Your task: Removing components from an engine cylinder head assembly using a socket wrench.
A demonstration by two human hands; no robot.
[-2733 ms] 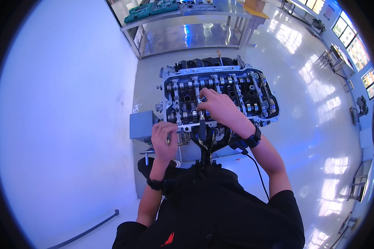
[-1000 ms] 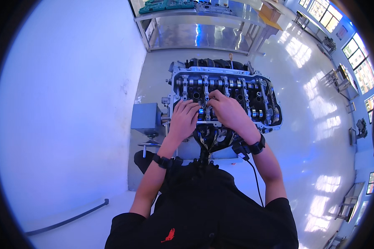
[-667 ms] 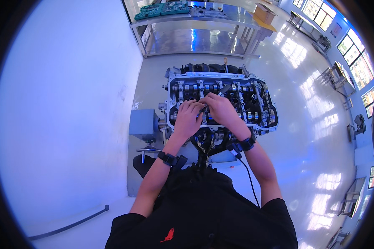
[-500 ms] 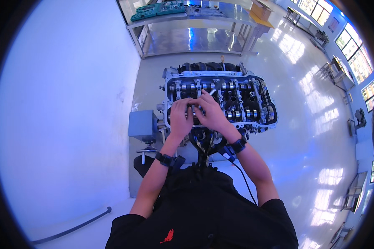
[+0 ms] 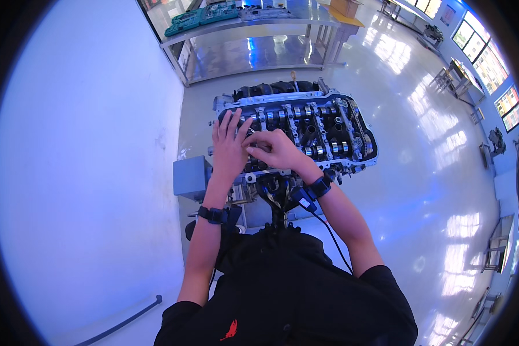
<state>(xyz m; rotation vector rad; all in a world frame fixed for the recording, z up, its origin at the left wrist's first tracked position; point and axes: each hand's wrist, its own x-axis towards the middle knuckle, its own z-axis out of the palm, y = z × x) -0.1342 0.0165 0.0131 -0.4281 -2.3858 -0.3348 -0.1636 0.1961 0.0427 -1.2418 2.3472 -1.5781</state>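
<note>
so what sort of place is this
Most likely an engine workshop or training room: an engine stands with its camshafts exposed, a metal bench beyond it carries what looks like a teal tool case, and a work table stands near the windows.

An engine workshop is indicated, above all by the large engine [image 5: 309, 131] set in the middle of the floor, its top uncovered and its camshafts [image 5: 309, 109] laid bare. Beyond it, a teal tool case [image 5: 184, 22] is held open on a long metal table [image 5: 309, 12], by which a cardboard box [image 5: 345, 8] is placed. Along the far right side, further machine units [image 5: 496, 138] and work tables [image 5: 462, 75] are spaced out. The room is lit by tall paned windows [image 5: 483, 49], whose light is mirrored in the smooth, glossy pale floor [image 5: 401, 167].
</note>
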